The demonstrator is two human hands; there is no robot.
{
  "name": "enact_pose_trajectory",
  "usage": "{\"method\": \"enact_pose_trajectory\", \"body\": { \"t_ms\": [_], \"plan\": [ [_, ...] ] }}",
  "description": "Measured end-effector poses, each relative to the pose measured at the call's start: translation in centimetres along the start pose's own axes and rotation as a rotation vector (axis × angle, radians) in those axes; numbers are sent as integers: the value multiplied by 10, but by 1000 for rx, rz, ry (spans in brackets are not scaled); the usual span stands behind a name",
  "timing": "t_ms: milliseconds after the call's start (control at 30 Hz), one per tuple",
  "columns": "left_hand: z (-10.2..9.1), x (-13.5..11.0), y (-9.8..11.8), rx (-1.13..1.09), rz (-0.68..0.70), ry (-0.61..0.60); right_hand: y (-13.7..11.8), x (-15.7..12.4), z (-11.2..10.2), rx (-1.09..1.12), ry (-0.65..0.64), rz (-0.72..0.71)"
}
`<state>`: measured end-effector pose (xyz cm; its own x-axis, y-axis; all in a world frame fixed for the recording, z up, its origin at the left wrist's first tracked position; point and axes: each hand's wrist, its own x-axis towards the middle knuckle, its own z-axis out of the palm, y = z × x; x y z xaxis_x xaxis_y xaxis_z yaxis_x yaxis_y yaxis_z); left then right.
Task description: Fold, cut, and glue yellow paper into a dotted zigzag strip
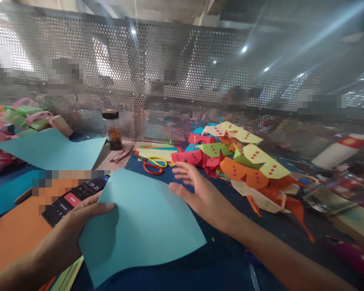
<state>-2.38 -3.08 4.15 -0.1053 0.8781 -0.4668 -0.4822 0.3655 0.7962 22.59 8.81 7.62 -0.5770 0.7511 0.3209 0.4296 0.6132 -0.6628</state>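
Observation:
A light blue sheet of paper [142, 226] is pinched along its left edge by my left hand [87, 210], thumb on top and fingers behind. The sheet bends gently above the dark blue table. My right hand [197, 194] hovers by the sheet's upper right edge, fingers spread, holding nothing; whether a fingertip touches the paper I cannot tell. Just beyond lie scissors [154, 165] with red and yellow handles. A phone [75, 200] with a lit screen rests behind my left hand, on orange paper [21, 230].
Colourful cut-paper butterfly shapes [245, 161] are heaped at the right. A lidded jar [112, 131] stands before the perforated metal panel [176, 72]. Another light blue sheet [54, 149] and pink and green paper pieces [27, 117] lie at the left. A glass jar [321, 196] sits far right.

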Motion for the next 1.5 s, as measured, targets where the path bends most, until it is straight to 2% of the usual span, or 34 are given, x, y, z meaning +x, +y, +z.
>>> {"method": "enact_pose_trajectory", "body": {
  "t_ms": [67,133,200,367,500,600,700,800,967,1033,1167,1233,1300,1400,1500],
  "plan": [
    [0,2,-3,-34,-11,-34,7,-13,-4,237,-175,136],
    [0,5,-6,-23,-54,-73,7,-25,-6,376,-252,202],
    [1,7,-10,22,-109,-99,3,-35,-6,400,-236,210],
    [5,11,-15,163,-190,-127,0,-52,-6,231,-145,163],
    [2,18,-18,286,-101,-215,11,-61,-5,186,-181,237],
    [-1,22,-19,375,-8,-215,19,-65,-3,157,-179,235],
    [-2,25,-20,411,-1,-202,25,-66,-2,105,-164,145],
    [-2,26,-19,413,-62,-170,31,-66,-3,14,-141,-21],
    [0,23,-15,286,-192,-155,40,-69,-9,-464,-25,-377],
    [2,22,-13,279,-213,-178,40,-71,-10,-528,-57,-463],
    [3,21,-11,288,-224,-182,41,-72,-1,-361,-233,-505],
    [2,21,-9,306,-199,-165,43,-71,5,-283,-283,-477],
    [2,20,-5,416,-105,-114,45,-70,10,-238,-282,-440],
    [1,17,1,633,122,-15,47,-70,13,-193,-177,-401],
    [0,15,4,733,297,32,47,-71,14,-211,-58,-332]
  ]
}}
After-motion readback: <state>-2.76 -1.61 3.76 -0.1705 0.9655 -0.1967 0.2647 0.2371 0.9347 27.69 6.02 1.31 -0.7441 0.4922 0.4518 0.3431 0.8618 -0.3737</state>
